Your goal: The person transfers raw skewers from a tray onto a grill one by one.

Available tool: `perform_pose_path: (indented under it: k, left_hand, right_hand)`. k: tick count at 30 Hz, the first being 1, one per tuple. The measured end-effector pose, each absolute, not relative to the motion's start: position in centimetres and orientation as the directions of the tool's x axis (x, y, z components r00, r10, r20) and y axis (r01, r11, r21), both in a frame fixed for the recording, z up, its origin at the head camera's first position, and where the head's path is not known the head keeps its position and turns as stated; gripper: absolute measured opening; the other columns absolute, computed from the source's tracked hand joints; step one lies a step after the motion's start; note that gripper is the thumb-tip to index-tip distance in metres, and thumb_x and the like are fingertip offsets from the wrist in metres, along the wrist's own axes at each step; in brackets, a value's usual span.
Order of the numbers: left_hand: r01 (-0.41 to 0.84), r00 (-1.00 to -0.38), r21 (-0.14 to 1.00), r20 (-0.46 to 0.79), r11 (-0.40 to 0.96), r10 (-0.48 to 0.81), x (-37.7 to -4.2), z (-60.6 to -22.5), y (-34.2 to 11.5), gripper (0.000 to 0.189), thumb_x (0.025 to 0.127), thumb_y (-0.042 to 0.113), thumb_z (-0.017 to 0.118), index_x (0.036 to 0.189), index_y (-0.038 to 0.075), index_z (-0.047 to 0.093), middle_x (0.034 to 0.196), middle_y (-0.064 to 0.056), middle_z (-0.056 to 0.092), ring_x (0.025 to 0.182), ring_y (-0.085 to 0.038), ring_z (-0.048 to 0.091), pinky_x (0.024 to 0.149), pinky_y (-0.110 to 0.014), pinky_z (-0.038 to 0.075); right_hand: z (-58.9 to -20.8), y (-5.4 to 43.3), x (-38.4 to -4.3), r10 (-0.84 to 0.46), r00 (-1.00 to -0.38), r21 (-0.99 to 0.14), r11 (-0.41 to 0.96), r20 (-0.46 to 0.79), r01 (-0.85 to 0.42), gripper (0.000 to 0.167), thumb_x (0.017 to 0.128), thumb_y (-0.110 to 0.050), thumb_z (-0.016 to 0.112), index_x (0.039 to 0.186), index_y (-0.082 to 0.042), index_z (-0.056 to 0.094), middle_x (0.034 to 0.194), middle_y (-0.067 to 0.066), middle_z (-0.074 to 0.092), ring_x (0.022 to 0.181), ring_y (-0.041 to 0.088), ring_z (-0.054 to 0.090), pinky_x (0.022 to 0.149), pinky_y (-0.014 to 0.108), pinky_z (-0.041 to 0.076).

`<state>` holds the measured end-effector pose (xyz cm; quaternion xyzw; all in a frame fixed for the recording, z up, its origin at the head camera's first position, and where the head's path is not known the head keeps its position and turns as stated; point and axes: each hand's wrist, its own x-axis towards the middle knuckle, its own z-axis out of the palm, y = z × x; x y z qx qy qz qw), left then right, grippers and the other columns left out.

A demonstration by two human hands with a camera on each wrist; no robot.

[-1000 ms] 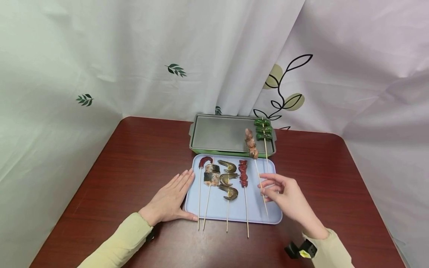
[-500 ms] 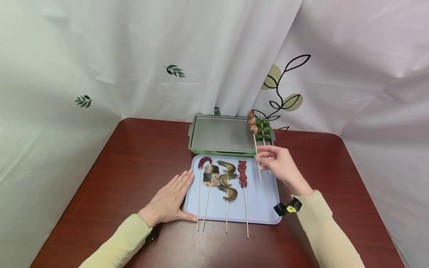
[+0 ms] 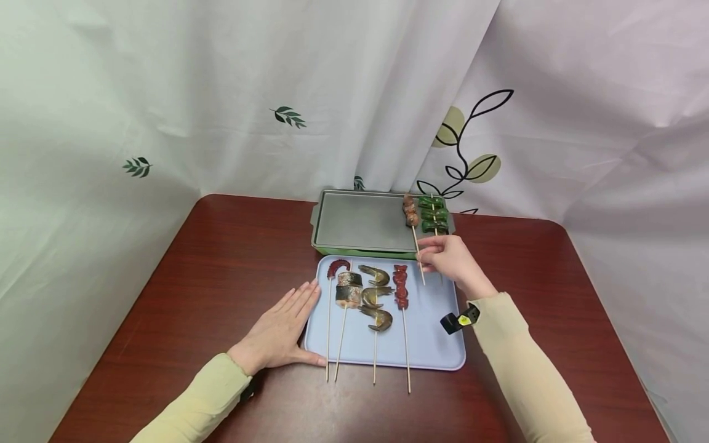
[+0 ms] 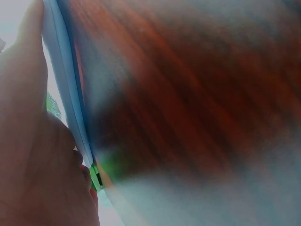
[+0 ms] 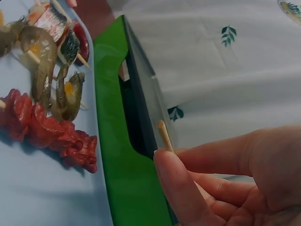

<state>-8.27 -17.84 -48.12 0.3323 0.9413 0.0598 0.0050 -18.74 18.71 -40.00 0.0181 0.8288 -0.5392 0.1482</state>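
My right hand (image 3: 450,257) pinches the stick of a meat skewer (image 3: 410,212) between thumb and fingers. The brown meat chunks lie over the right part of the grey grill plate (image 3: 360,218), just left of a green pepper skewer (image 3: 434,214). In the right wrist view the stick's end (image 5: 164,134) pokes out between thumb and forefinger. My left hand (image 3: 282,329) rests with straight fingers on the left edge of the light blue tray (image 3: 434,344). On that tray lie an octopus tentacle skewer (image 3: 338,268), a fish skewer (image 3: 349,289), a shrimp skewer (image 3: 378,298) and a red meat skewer (image 3: 401,287).
The grill has a green body (image 5: 110,117) and stands directly behind the tray, against a white curtain (image 3: 249,92) printed with leaves. Several stick ends stick out over the tray's front edge. The dark red wooden table (image 3: 221,258) extends on both sides.
My right hand has carried the meat skewer away from me and slightly left, from above the tray to the grill plate, and has lowered it beside the pepper skewer. The left hand stays in place.
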Motion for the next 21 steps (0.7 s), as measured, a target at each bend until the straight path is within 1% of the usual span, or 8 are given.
perform_pose_path:
  k: [4, 11, 16, 19, 21]
  left_hand:
    - [0.628, -0.777, 0.110, 0.037, 0.770, 0.628, -8.3, -48.1, -17.9, 0.133, 0.073, 0.092, 0.054, 0.157, -0.008, 0.027, 0.163, -0.021, 0.026, 0.151, -0.034, 0.022, 0.121, -0.046, 0.022]
    - [0.637, -0.770, 0.115, 0.072, 0.762, 0.634, -8.3, -48.2, -17.9, 0.132, 0.073, 0.090, 0.056, 0.156, -0.009, 0.029, 0.162, -0.023, 0.028, 0.150, -0.035, 0.025, 0.120, -0.048, 0.025]
    - [0.635, -0.772, 0.123, 0.064, 0.763, 0.632, -8.2, -48.2, -17.9, 0.132, 0.073, 0.090, 0.056, 0.156, -0.009, 0.028, 0.162, -0.023, 0.028, 0.150, -0.035, 0.025, 0.120, -0.048, 0.024]
    - [0.628, -0.777, 0.125, 0.045, 0.768, 0.628, -8.2, -48.1, -17.8, 0.132, 0.074, 0.090, 0.056, 0.157, -0.008, 0.027, 0.163, -0.022, 0.027, 0.150, -0.034, 0.024, 0.121, -0.047, 0.023]
    - [0.625, -0.779, 0.126, 0.036, 0.770, 0.626, -8.2, -48.1, -17.8, 0.132, 0.074, 0.090, 0.055, 0.157, -0.008, 0.027, 0.163, -0.022, 0.027, 0.151, -0.034, 0.023, 0.121, -0.047, 0.022]
  right_hand:
    - [-40.2, 18.7, -18.7, -0.122, -0.955, -0.875, 0.446, -0.269, 0.189, 0.039, 0.097, 0.001, 0.064, 0.134, 0.010, 0.059, 0.110, 0.030, 0.069, 0.085, 0.026, 0.073, 0.081, 0.043, 0.060]
    - [-40.3, 18.7, -18.4, -0.119, -0.962, -0.849, 0.506, -0.246, 0.155, 0.042, 0.096, -0.002, 0.067, 0.135, 0.008, 0.059, 0.107, 0.026, 0.072, 0.078, 0.017, 0.073, 0.082, 0.045, 0.060]
    - [-40.0, 18.9, -17.8, -0.110, -0.974, -0.810, 0.578, -0.195, 0.097, 0.044, 0.094, -0.012, 0.072, 0.134, 0.006, 0.062, 0.103, 0.018, 0.075, 0.083, 0.021, 0.075, 0.081, 0.043, 0.060]
    - [-39.2, 19.1, -17.1, -0.107, -0.983, -0.812, 0.580, -0.152, 0.062, 0.047, 0.095, -0.019, 0.073, 0.134, 0.004, 0.063, 0.104, 0.016, 0.075, 0.088, 0.027, 0.075, 0.081, 0.043, 0.060]
    - [-38.5, 19.2, -16.5, -0.103, -0.987, -0.825, 0.564, -0.125, 0.046, 0.048, 0.095, -0.022, 0.073, 0.135, 0.002, 0.063, 0.107, 0.016, 0.075, 0.089, 0.028, 0.075, 0.082, 0.045, 0.060]
